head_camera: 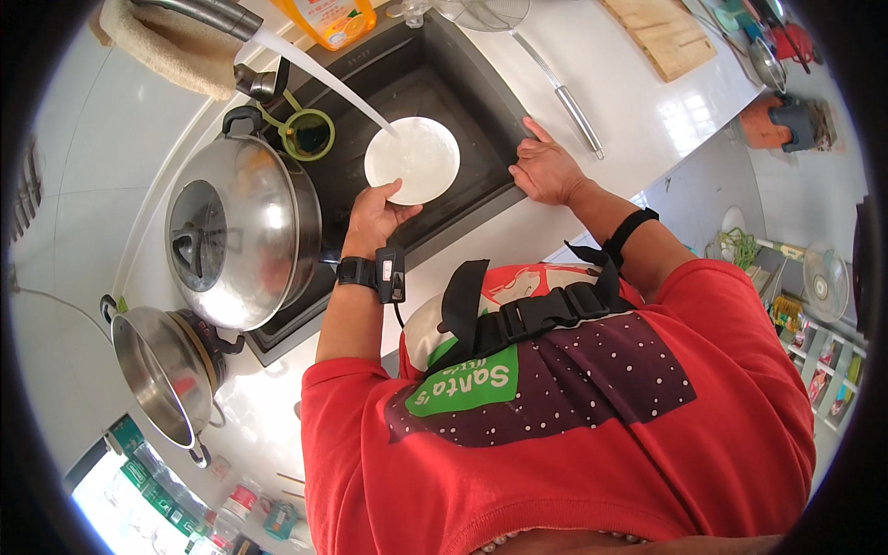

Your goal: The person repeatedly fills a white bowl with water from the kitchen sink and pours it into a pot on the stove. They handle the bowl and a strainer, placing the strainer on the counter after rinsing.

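My left hand (380, 211) grips the near rim of a round white bowl (423, 166), thumb over the edge. From the faucet (236, 19) a stream of water (326, 75) runs into the bowl, which is above the dark sink basin (458, 90). My right hand (547, 168) rests on the sink's right rim, index finger extended, holding nothing. A green sink strainer or cup (309, 134) with dark contents is at the basin's left side.
Left of my left hand stands a large lidded steel wok (243, 229). Behind it is an open steel pot (149, 371). A wire skimmer (565, 104) and a wooden cutting board (659, 35) lie on the right counter. A dish soap bottle (329, 21) and a beige towel (170, 52) are beyond the sink.
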Demonstrator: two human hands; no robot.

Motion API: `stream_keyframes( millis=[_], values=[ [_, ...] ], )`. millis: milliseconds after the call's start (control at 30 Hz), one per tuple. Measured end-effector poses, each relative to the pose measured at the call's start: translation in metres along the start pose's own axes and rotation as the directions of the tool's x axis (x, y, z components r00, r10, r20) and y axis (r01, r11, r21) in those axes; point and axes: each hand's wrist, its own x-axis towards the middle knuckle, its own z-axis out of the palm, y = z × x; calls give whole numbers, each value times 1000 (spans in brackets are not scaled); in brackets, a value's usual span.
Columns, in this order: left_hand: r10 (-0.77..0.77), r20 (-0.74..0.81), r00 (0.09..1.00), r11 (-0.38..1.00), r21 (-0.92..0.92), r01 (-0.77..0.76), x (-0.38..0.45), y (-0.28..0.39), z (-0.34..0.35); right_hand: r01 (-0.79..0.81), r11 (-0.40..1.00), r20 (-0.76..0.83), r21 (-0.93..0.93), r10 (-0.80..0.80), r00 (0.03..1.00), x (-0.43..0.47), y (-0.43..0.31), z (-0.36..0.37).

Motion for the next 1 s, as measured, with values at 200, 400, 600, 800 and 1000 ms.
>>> stream_keyframes(
  millis=[200,400,600,800,1000],
  values=[
    [9,6,1000,1000,-5,-9,-6,1,5,-13,1000,25,-20,14,1000,0,-1,-1],
    [7,0,1000,1000,8,-7,-9,1,9,-5,1000,11,-12,5,1000,0,-2,-3],
    [67,56,996,997,25,-69,-16,-5,10,2,1000,-18,-3,-3,1000,-5,5,8],
    [223,147,964,973,32,-230,-31,-7,10,133,991,-250,5,-128,960,-1,-2,8],
    [175,83,981,981,-98,-167,-27,-2,22,110,994,-171,24,-105,980,-1,-4,7]
  ],
)
